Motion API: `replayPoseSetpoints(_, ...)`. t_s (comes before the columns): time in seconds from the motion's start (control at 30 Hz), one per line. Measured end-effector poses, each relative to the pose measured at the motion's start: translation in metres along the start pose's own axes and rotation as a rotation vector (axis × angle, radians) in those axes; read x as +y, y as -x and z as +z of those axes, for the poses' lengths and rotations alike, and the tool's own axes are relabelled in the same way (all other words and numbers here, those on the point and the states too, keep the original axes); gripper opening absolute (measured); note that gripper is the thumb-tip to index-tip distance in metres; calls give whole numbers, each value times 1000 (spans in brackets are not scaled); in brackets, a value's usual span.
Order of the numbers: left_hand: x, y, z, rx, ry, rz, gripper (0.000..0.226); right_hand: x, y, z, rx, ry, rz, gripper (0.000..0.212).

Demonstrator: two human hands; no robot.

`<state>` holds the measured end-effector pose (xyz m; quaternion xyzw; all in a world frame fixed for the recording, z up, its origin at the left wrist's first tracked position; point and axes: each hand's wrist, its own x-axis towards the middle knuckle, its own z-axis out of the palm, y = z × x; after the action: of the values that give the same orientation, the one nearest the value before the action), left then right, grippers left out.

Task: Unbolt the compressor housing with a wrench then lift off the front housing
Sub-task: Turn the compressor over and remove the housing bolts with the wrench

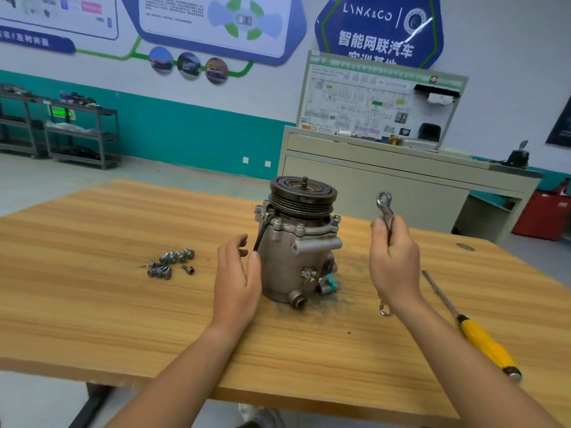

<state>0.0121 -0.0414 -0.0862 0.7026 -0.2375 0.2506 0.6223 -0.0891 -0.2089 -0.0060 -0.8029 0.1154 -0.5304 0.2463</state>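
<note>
A grey metal compressor stands upright on the wooden table, its dark grooved pulley on top. Bolt heads show around the rim of the front housing under the pulley. My left hand is beside the compressor's left side, fingers relaxed, thumb touching the body. My right hand is right of the compressor and grips a silver ring wrench by its middle. The wrench's upper ring points up, and its lower ring shows below my wrist.
Several loose bolts lie in a pile on the table left of the compressor. A yellow-handled screwdriver lies at the right. Dark grime marks the table around the compressor. A grey cabinet stands behind the table.
</note>
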Motion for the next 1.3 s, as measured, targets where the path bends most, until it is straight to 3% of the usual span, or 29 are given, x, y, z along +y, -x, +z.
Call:
replayPoseSetpoints(0.13, 24, -5, -11, -65, -79, 244, 38, -1, 6, 28, 99, -238, 76, 36)
replayPoseSetpoints(0.3, 83, -45, -4, -106, -292, 754, 24, 16, 10, 55, 160, -458, 299, 34)
replayPoseSetpoints(0.37, 102, -61, 6, -178, -457, 874, 23, 24, 18, 61, 150, -528, 376, 33)
replayPoseSetpoints(0.43, 114, -77, 18, -360, -691, 900, 22, 31, 24, 63, 136, -558, 384, 33)
replayPoseSetpoints(0.53, 118, -100, 37, -668, -946, 881, 28, 38, 32, 63, 41, -478, 354, 34)
replayPoseSetpoints(0.63, 116, -115, 53, -892, -1055, 849, 31, 43, 34, 64, 26, -471, 405, 35)
replayPoseSetpoints(0.73, 118, -121, 59, -994, -1124, 811, 29, 43, 34, 65, 29, -477, 391, 35)
replayPoseSetpoints(0.8, 124, -125, 57, -1012, -1035, 764, 28, 42, 35, 65, 2, -469, 353, 36)
replayPoseSetpoints(0.87, 136, -136, 51, -904, -677, 655, 26, 42, 35, 65, -15, -468, 343, 35)
replayPoseSetpoints(0.93, 160, -151, 34, -692, -326, 539, 22, 42, 35, 66, -10, -477, 351, 35)
replayPoseSetpoints(1.0, 177, -161, 5, -519, -148, 509, 20, 42, 35, 66, 14, -475, 353, 36)
replayPoseSetpoints(1.1, 161, -160, -44, -456, -276, 439, 23, 43, 35, 66, 17, -489, 402, 36)
replayPoseSetpoints(1.2, 95, -131, -96, -505, -508, 157, 25, 43, 38, 67, 33, -462, 376, 36)
replayPoseSetpoints(1.3, 24, -89, -139, -426, -573, -138, 25, 40, 40, 67, 56, -439, 279, 38)
